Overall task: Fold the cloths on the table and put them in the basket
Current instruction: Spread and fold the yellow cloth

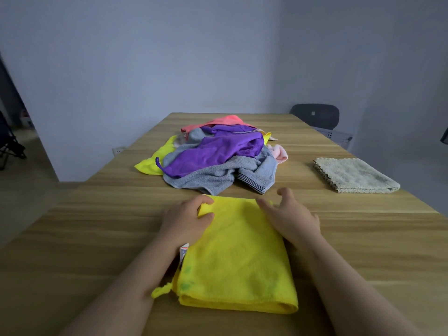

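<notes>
A yellow cloth [236, 258] lies folded flat on the wooden table [97, 226], right in front of me. My left hand [186, 219] pinches its far left corner between thumb and fingers. My right hand [289, 214] rests on the far right edge of the cloth with its fingers spread and relaxed. Behind the yellow cloth sits a loose pile of cloths [215, 154]: purple on top, grey beneath, pink at the back, yellow at the left. A folded grey-green cloth [354, 174] lies at the right. No basket shows in the frame.
A dark chair [315, 115] stands behind the table's far right corner, with a pale perforated object [335, 135] next to it. The table's left edge runs diagonally beside open floor. A folding chair [9, 141] is at the far left.
</notes>
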`<state>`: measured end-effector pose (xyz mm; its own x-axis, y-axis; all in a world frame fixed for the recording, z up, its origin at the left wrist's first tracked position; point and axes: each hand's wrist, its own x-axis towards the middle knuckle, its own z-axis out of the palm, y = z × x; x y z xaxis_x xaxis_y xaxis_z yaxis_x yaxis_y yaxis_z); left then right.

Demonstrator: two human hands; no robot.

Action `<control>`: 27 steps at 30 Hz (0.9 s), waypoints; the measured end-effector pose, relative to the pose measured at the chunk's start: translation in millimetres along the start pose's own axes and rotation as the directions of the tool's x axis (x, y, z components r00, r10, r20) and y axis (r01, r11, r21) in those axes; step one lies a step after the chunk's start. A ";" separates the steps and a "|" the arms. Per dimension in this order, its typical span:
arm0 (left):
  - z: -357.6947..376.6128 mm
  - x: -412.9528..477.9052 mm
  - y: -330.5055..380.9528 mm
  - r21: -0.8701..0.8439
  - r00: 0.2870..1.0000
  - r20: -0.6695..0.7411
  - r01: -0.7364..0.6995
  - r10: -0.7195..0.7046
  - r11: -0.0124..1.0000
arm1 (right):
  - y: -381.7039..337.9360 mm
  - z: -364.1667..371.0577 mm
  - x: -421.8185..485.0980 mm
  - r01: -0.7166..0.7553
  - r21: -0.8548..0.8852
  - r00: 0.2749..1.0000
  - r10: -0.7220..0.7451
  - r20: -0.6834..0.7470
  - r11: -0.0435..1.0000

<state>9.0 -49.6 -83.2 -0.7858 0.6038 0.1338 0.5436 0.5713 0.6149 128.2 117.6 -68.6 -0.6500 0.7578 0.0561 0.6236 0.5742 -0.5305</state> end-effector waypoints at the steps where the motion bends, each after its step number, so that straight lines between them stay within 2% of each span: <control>1: -0.7 -0.9 0.9 0.031 1.000 -0.003 0.012 -0.012 0.999 | -1.1 -1.1 -3.7 0.002 -0.029 0.999 -0.001 0.034 1.000; 3: -2.2 -1.1 2.3 0.065 0.999 0.005 0.038 -0.039 0.997 | -3.0 -2.1 -9.0 0.043 -0.053 0.994 -0.038 0.098 0.998; 5: -4.1 -0.8 2.7 0.039 0.999 0.035 0.036 -0.037 0.999 | -2.4 -1.2 -8.7 0.068 0.026 0.992 -0.071 0.106 0.997; 9: -9.7 -5.1 0.0 -0.191 0.988 0.151 0.005 0.024 0.981 | 2.9 2.7 -3.3 0.072 0.220 0.997 -0.071 -0.014 0.973; 11: -11.9 -8.3 -0.2 -0.244 0.976 0.212 0.004 0.049 0.970 | 6.2 4.1 -0.1 0.080 0.263 0.996 -0.068 -0.055 0.962; 13: -13.4 -10.3 0.2 -0.163 0.966 0.251 -0.016 0.057 0.986 | 7.5 5.4 1.3 0.084 0.279 0.996 -0.070 -0.058 0.957; 15: -15.3 -10.7 2.1 -0.008 0.960 0.271 -0.078 0.077 0.997 | 7.3 5.5 1.7 0.098 0.242 0.994 -0.081 -0.078 0.965; 18: -17.1 -9.9 4.1 0.137 0.934 0.345 -0.148 0.093 0.979 | 2.4 -2.0 -8.7 0.175 -0.050 0.970 -0.181 -0.162 0.983; 20: -15.6 -9.1 3.5 0.231 0.907 0.415 -0.184 0.075 0.955 | -3.8 -5.1 -21.9 0.315 -0.202 0.939 -0.336 -0.077 0.927; 22: -14.3 -9.0 4.1 0.306 0.882 0.470 -0.200 0.034 0.931 | -7.5 -0.1 -33.9 0.432 -0.264 0.902 -0.413 0.124 0.863; 24: -14.0 -9.3 3.8 0.345 0.870 0.494 -0.201 0.005 0.917 | -5.1 4.2 -36.6 0.451 -0.285 0.883 -0.377 0.280 0.845; 27: -12.8 -11.1 1.9 0.374 0.865 0.501 -0.211 -0.006 0.903 | 6.2 3.9 -29.9 0.408 -0.275 0.896 -0.324 0.303 0.871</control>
<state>15.0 -62.3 -73.5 -0.5355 0.7978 -0.2770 0.7669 0.5968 0.2361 149.9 97.3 -76.9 -0.9162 0.3992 -0.0345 0.3974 0.8941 -0.2067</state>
